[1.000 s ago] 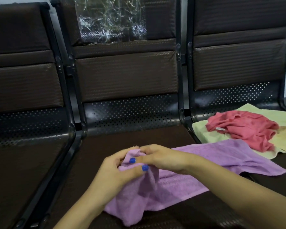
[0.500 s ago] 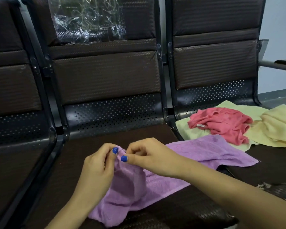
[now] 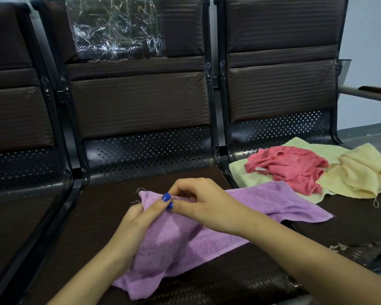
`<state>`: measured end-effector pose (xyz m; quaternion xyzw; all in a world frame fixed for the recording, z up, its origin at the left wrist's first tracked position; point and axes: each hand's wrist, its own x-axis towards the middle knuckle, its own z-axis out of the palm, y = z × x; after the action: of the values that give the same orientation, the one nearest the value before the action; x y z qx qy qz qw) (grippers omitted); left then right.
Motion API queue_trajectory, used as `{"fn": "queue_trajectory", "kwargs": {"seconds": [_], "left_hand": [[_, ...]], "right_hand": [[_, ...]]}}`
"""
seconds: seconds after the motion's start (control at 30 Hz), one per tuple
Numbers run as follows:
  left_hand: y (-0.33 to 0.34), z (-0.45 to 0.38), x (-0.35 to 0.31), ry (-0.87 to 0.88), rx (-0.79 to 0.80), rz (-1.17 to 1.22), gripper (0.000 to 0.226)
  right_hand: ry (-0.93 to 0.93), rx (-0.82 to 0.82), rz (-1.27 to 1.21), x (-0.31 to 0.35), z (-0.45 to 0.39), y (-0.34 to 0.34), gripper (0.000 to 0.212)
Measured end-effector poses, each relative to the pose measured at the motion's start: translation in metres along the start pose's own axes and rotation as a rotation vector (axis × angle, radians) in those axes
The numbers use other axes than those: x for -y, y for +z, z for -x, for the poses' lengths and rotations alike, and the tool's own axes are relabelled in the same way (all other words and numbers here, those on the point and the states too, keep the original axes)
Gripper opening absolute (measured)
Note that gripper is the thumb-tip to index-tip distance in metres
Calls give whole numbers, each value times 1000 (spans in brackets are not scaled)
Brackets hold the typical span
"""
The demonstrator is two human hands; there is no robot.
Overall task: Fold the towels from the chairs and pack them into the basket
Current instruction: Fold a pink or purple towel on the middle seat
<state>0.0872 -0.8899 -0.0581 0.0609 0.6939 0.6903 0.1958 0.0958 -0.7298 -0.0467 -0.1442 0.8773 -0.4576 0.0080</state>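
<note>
Together, left hand (image 3: pixel 139 219) and right hand (image 3: pixel 198 203) pinch the purple towel (image 3: pixel 262 201) edge, mid-seat.

Brown chair seats (image 3: pixel 101 219) bear a purple towel (image 3: pixel 271 201); pale green towel (image 3: pixel 242 172) beside it.

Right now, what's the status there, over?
Both hands, left and right, pinch purple towel corner. Three towels unfolded. No basket visible.

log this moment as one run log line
left hand: pinches purple terry towel | right hand: pinches same corner | basket: unseen
</note>
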Motion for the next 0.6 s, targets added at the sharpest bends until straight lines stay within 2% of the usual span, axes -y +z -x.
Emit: {"fn": "queue_trajectory", "kwargs": {"seconds": [0.07,0.17,0.23,0.3,0.33,0.47,0.6], "left_hand": [[-1,-1,1,-57,-18,106,24],[-2,-3,-2,5,-101,134,23],[-3,-4,0,72,-185,109,24],[-11,-12,3,123,-308,32,25],[-19,-18,5,134,-390,4,26],[-76,-40,18,125,-725,61,20],[-121,-47,54,56,-976,74,27]], "right_hand": [[4,-4,64,-1,1,-1,8],[54,61,-9,2,2,-2,16],[106,241,-80,6,3,-1,21],[143,458,-37,10,7,0,18],[153,508,-24,11,8,0,21],[160,431,-118,12,5,-10,30],[188,329,-70,2,4,-34,35]]}}
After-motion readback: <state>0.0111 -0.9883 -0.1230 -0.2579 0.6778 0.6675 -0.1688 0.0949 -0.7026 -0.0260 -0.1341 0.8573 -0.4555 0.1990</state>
